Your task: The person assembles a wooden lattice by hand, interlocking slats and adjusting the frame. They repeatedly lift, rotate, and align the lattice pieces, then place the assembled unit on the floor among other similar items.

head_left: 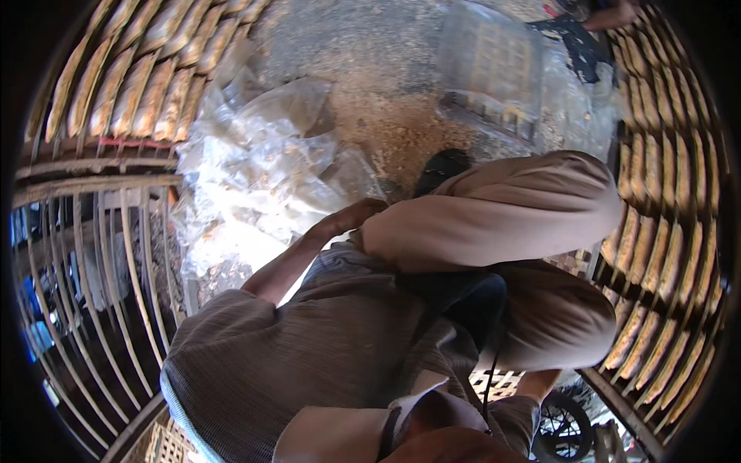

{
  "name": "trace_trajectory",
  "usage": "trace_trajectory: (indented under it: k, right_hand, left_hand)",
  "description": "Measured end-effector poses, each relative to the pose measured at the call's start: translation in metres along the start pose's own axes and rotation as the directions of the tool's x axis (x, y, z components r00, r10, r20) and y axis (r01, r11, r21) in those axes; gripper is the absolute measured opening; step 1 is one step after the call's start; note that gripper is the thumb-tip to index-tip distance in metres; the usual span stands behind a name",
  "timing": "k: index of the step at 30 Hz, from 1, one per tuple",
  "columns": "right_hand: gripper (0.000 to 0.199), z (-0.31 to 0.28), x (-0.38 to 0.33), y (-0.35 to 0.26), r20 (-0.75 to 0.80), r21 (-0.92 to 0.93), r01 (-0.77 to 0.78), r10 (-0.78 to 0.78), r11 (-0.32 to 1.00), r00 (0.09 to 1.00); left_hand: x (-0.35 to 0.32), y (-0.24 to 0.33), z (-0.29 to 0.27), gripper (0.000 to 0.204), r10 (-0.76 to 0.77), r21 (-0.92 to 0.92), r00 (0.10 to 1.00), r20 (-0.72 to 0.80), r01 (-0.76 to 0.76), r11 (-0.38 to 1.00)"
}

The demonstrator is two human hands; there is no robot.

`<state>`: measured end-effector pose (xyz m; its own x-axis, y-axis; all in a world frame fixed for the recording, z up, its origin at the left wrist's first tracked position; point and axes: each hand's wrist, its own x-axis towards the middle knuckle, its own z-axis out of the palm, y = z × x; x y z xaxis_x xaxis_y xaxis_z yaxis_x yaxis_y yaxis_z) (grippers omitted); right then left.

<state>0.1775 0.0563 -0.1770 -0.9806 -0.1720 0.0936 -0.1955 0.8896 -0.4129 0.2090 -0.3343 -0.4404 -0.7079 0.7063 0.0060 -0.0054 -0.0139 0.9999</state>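
Observation:
My left hand point(356, 215) rests against the upper leg of my beige trousers point(486, 224), with its fingers mostly hidden at the cloth. Beside it lies a large crumpled heap of clear plastic sheeting point(270, 154), and nothing held shows in the hand. Of my right arm only a short stretch of forearm point(538, 383) appears below the other knee; the hand itself is out of sight. My legs are bent, and a dark shoe point(444, 170) stands on the floor.
Slatted racks of long brown-and-white slabs point(135, 92) rise at left, with more slabs point(652, 239) at right. A clear plastic-covered crate point(502, 62) sits ahead, near another person's hand point(615, 15). Crumbs litter the floor point(378, 100). A spoked wheel point(567, 428) shows lower right.

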Motion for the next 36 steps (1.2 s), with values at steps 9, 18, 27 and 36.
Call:
trace_trajectory:
  k: [9, 18, 27, 36]
  right_hand:
    - [0.029, 0.087, 0.066, -0.089, 0.080, 0.127, 0.324, -0.335, 0.937, 0.939]
    - [0.027, 0.092, 0.077, -0.010, 0.018, 0.128, 0.134, -0.137, 0.983, 0.990]
    - [0.025, 0.112, 0.127, 0.080, -0.038, 0.159, -0.065, 0.072, 0.985, 0.997]
    - [0.024, 0.119, 0.155, 0.097, -0.061, 0.321, -0.010, 0.031, 0.947, 0.998]
  left_hand:
    - [0.047, 0.074, -0.006, 0.044, -0.600, -0.084, 0.798, 0.064, 0.603, 0.793]
    - [0.058, 0.061, -0.017, 0.041, -0.748, 0.220, 0.662, 0.047, 0.723, 0.655]
    - [-0.024, 0.118, -0.091, 0.037, -0.958, 0.258, 0.238, -0.158, 0.947, 0.192]
    - [0.021, 0.124, -0.073, 0.033, -0.984, 0.194, 0.084, -0.160, 0.980, 0.052]
